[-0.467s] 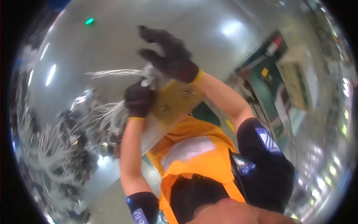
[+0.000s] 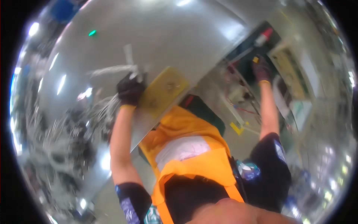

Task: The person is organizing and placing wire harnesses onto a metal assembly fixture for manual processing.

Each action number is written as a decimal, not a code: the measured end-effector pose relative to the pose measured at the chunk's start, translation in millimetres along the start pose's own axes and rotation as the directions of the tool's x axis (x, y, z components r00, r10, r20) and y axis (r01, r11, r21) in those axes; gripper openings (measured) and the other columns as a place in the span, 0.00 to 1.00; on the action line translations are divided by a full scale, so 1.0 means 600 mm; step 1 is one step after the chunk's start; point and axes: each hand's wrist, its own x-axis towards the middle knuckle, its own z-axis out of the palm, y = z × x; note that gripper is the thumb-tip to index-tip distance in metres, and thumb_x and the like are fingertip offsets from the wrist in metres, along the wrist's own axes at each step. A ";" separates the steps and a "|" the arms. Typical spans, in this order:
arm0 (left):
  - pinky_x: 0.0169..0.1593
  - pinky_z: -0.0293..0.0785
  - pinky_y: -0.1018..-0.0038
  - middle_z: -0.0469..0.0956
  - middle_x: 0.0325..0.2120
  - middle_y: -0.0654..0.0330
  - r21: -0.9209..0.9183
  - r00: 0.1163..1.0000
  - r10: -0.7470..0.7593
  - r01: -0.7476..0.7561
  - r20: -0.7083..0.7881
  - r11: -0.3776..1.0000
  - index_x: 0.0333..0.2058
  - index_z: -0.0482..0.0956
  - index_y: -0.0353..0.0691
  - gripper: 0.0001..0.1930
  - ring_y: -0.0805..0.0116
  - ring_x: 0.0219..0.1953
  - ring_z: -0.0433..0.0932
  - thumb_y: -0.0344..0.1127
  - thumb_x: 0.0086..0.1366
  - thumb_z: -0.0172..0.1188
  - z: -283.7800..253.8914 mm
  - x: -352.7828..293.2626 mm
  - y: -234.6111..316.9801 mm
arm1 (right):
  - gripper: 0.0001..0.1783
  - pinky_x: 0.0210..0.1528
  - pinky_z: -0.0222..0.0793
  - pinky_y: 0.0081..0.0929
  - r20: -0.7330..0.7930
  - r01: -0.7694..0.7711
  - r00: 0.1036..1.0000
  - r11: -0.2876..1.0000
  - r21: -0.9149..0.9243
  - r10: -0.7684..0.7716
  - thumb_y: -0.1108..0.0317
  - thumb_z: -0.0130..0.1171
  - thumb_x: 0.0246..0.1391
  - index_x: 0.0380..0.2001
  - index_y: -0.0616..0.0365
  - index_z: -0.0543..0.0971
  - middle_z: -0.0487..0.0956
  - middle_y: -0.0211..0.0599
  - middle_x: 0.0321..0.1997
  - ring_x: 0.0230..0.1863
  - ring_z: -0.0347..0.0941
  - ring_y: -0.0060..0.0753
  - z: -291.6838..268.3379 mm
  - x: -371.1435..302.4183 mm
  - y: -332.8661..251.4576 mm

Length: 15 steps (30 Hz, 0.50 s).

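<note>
Wires [image 2: 110, 70] | left hand [image 2: 130, 89] holds | right hand [image 2: 262, 71] moved to yellow object [image 2: 256, 59]

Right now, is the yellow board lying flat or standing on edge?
Lying flat: the yellow board shows its broad upper face, on the grey table.

Two gloved hands [image 2: 130, 89] [image 2: 261, 71]: one pale wire bundle [image 2: 110, 70] in the left, one yellow board [image 2: 159, 95] beside it, one green light [image 2: 92, 33] beyond.

Right hand [image 2: 262, 71], formerly beside the left hand [image 2: 130, 89] at upper centre, now at the yellow piece [image 2: 255, 59], upper right; pale strip [image 2: 128, 54] now visible, upper left of centre; board [image 2: 164, 89] more fully exposed.
</note>
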 end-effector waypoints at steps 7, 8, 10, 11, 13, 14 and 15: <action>0.59 0.59 0.44 0.67 0.55 0.46 0.186 0.852 -0.508 0.482 0.129 0.856 0.53 0.72 0.44 0.25 0.46 0.58 0.64 0.52 0.62 0.49 -0.031 0.056 0.058 | 0.23 0.49 0.73 0.40 0.048 0.008 0.999 0.976 0.217 -0.019 0.52 0.52 0.60 0.44 0.62 0.79 0.79 0.48 0.49 0.49 0.77 0.50 0.016 0.087 0.107; 0.58 0.62 0.48 0.67 0.54 0.46 0.187 0.869 -0.493 0.490 -0.030 0.852 0.52 0.70 0.42 0.26 0.46 0.57 0.65 0.49 0.59 0.53 -0.006 0.039 0.058 | 0.23 0.49 0.74 0.38 0.139 -0.226 0.974 0.740 0.633 0.178 0.51 0.52 0.61 0.44 0.62 0.79 0.80 0.45 0.48 0.49 0.78 0.44 0.006 0.078 0.116; 0.58 0.64 0.51 0.68 0.53 0.46 -0.085 0.892 -0.137 0.111 -0.431 0.990 0.53 0.68 0.41 0.28 0.46 0.57 0.65 0.45 0.54 0.61 -0.007 0.014 0.097 | 0.24 0.48 0.74 0.37 0.315 -0.406 0.897 0.292 0.866 0.312 0.50 0.52 0.61 0.45 0.61 0.79 0.81 0.42 0.46 0.48 0.78 0.38 -0.009 0.057 0.128; 0.58 0.64 0.51 0.68 0.53 0.46 -0.083 0.891 -0.134 0.108 -0.433 0.991 0.53 0.68 0.41 0.28 0.46 0.57 0.65 0.45 0.54 0.61 -0.014 0.000 0.117 | 0.24 0.49 0.73 0.35 0.289 -0.296 0.955 0.125 0.947 0.067 0.51 0.51 0.63 0.47 0.61 0.79 0.81 0.40 0.47 0.48 0.78 0.33 -0.011 0.043 0.136; 0.58 0.65 0.51 0.68 0.52 0.46 -0.121 0.907 -0.049 -0.002 -0.418 0.993 0.52 0.70 0.42 0.30 0.45 0.56 0.66 0.41 0.49 0.66 -0.043 -0.032 0.148 | 0.22 0.50 0.73 0.34 0.020 0.038 0.954 0.186 0.982 -0.299 0.53 0.50 0.64 0.50 0.60 0.78 0.81 0.38 0.48 0.48 0.77 0.31 -0.034 -0.008 0.075; 0.56 0.67 0.51 0.72 0.49 0.46 -0.104 0.909 0.012 -0.061 -0.418 0.993 0.50 0.72 0.43 0.27 0.46 0.54 0.70 0.38 0.50 0.66 -0.059 -0.049 0.141 | 0.22 0.51 0.73 0.33 -0.120 0.323 0.875 0.381 0.866 -0.470 0.55 0.50 0.64 0.52 0.59 0.77 0.80 0.38 0.48 0.49 0.77 0.33 -0.084 -0.079 -0.045; 0.56 0.67 0.51 0.72 0.49 0.46 -0.110 0.907 0.012 -0.064 -0.420 0.992 0.50 0.72 0.43 0.27 0.46 0.54 0.70 0.38 0.50 0.66 -0.072 -0.057 0.132 | 0.22 0.51 0.73 0.33 -0.123 0.327 0.875 0.385 0.863 -0.468 0.55 0.50 0.64 0.52 0.59 0.77 0.80 0.38 0.48 0.49 0.77 0.33 -0.128 -0.156 -0.118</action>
